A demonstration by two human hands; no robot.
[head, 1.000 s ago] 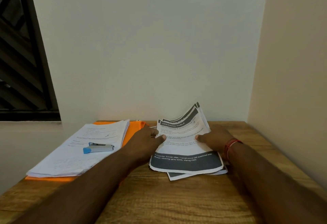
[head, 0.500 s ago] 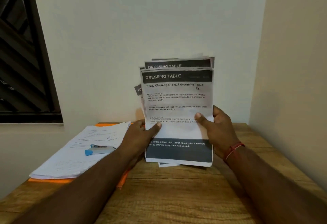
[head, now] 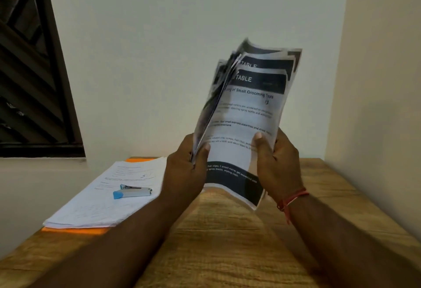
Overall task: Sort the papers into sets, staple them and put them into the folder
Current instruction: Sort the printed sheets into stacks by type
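Note:
I hold a bundle of printed papers [head: 246, 114] with dark header and footer bands upright above the wooden table [head: 227, 253]. My left hand [head: 184, 171] grips the bundle's lower left edge, thumb on the front sheet. My right hand [head: 276, 162] grips the lower right edge. The sheets fan apart at the left side. To the left, a stack of white papers [head: 102, 199] lies on an orange folder [head: 75, 230]. A silver stapler with a blue end [head: 132, 191] rests on that stack.
The table stands in a corner, with a wall behind and another wall [head: 376, 82] close on the right. A dark window frame [head: 34, 71] is at the upper left. The table's left edge runs under the folder.
Both hands lifted the bundle off the table and raised it upright. Since half a second ago it has shifted right and tilted, with its left edges fanning apart.

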